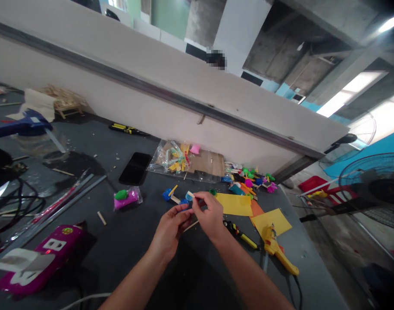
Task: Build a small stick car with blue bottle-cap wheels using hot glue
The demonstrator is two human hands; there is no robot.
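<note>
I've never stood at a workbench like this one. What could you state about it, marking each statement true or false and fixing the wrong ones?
1. The black phone lies to the left of both hands. True.
2. The right hand is empty. False: it holds a small pale piece between thumb and finger.
3. The left hand is close to the right hand. True.
4. The yellow glue gun lies left of both hands. False: it lies to their right.
5. A fan stands to the right, beyond the table. True.
</note>
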